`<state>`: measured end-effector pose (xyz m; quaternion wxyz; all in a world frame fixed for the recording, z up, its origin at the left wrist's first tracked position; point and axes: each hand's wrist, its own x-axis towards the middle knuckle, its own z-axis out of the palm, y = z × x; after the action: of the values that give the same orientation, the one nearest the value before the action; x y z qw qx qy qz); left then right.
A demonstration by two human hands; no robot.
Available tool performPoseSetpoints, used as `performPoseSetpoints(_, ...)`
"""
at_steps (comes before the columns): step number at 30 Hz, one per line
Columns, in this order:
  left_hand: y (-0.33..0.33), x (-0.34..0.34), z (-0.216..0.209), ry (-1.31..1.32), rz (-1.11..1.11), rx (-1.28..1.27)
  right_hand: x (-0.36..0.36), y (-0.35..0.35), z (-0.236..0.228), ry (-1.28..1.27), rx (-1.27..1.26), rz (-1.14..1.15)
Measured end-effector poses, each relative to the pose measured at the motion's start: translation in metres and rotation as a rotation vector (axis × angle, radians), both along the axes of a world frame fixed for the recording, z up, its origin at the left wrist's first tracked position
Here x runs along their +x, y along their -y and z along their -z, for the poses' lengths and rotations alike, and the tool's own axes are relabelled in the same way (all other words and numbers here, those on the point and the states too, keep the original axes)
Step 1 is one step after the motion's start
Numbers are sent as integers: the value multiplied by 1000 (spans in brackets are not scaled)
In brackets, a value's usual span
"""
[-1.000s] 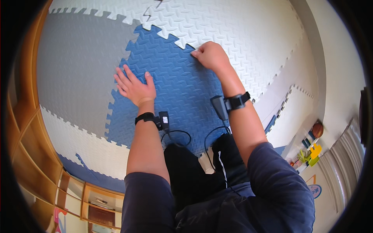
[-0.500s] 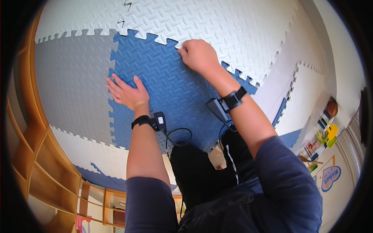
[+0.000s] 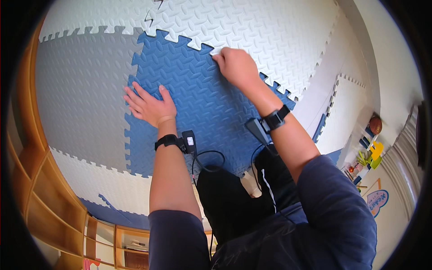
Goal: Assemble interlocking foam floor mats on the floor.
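Note:
Under both hands lies a blue foam floor mat [image 3: 184,85] with a ridged surface and jigsaw-toothed edges. My left hand [image 3: 153,105] rests flat on it with fingers spread, the fingertips near the seam with the grey foam mat [image 3: 85,94]. My right hand [image 3: 238,67] is closed, its knuckles up, at the toothed seam between the blue mat and the white foam mat [image 3: 274,40]. Whatever its curled fingers may pinch is hidden. To the right of that hand, dark gaps show between the blue and white teeth.
A wooden shelf unit [image 3: 49,193] curves along the left. Another white mat [image 3: 344,105] lies at the right, near toys including a yellow one [image 3: 377,150] and a brown ball [image 3: 375,125]. Black devices [image 3: 189,141] with cables are strapped to my wrists. My knees [image 3: 220,189] are close to the blue mat's near edge.
The view has shifted slightly. Both hands keep nearly the same places on the mats, the left flat and the right closed at the seam.

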<state>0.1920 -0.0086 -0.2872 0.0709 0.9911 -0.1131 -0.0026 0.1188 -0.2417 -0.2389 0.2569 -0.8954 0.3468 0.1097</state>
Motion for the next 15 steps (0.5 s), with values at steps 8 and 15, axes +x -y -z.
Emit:
performPoseSetpoints(8, 6, -3, 2, 3, 6, -36, 18, 27, 10, -71, 84, 54)
performPoseSetpoints(15, 0, 3, 0, 22, 9, -7, -1, 81, -35, -222, 399, 64)
